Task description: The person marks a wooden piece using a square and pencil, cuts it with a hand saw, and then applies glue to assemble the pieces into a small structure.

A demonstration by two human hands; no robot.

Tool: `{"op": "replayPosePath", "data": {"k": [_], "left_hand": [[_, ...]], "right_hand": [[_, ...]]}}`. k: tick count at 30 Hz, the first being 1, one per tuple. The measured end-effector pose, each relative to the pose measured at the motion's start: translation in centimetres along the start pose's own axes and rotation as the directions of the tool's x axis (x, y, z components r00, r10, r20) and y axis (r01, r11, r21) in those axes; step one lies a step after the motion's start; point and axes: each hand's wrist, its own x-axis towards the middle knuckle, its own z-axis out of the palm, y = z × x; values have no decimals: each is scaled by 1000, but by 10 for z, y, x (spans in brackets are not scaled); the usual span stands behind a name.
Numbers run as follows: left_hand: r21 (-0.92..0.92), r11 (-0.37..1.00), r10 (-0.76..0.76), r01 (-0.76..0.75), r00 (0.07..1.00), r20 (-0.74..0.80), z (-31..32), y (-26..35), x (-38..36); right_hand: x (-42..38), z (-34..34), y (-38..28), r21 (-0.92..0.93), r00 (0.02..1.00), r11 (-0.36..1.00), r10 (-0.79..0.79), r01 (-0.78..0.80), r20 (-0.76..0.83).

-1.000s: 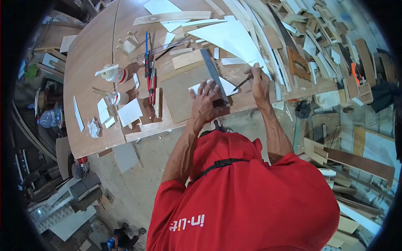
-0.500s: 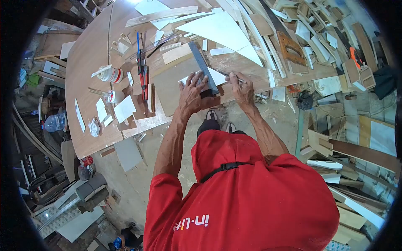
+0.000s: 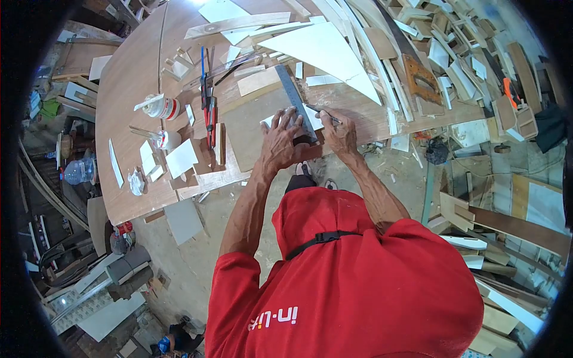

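Note:
My left hand (image 3: 279,140) presses down with spread fingers on a white piece (image 3: 267,121) and the grey metal ruler (image 3: 290,89), which lies slanted across it. My right hand (image 3: 339,132) is closed round a thin dark marking tool (image 3: 325,113), whose tip is by the ruler's right edge. Another part of the white piece (image 3: 311,117) shows between the ruler and my right hand. Under these is a flat brown board (image 3: 245,122) near the table's front edge.
Red and black clamps (image 3: 210,113), a glue tub (image 3: 161,107) and a white jar (image 3: 169,140) stand left. A large white triangular panel (image 3: 328,53) lies beyond the ruler. A handsaw (image 3: 422,80) and piled offcuts are right. The wooden table (image 3: 128,77) has a curved left edge.
My right hand has moved left and slightly down, bringing the marking tool closer to the ruler. My left hand still presses on the ruler. The whole view has shifted slightly.

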Motion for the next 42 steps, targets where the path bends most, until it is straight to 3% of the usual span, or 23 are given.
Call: {"op": "replayPosePath", "data": {"k": [8,17,19,29,32,35,42], "left_hand": [[-10,1000,5,-5,1000,-7,3,-2,0],[-14,1000,-16,16,1000,-7,5,-2,2],[-25,1000,-19,19,1000,-7,3,-1,1],[-6,1000,-21,21,1000,11,-3,4,0],[1,1000,-26,26,1000,3,0,2,0],[11,1000,-21,21,1000,-13,1,1,1],[26,1000,-2,3,999,-34,6,-3,1]], "right_hand": [[4,8,12,8,998,999,-54,54,-11],[4,8,11,-167,990,976,-140,143,28],[6,8,7,-177,967,951,-253,252,13],[-7,-4,-3,-232,956,928,-290,291,42],[-14,-10,-3,-255,970,935,-235,245,68],[-25,-15,-5,-263,953,916,-291,302,82],[-49,-27,-4,-267,972,935,-220,234,81]]}}
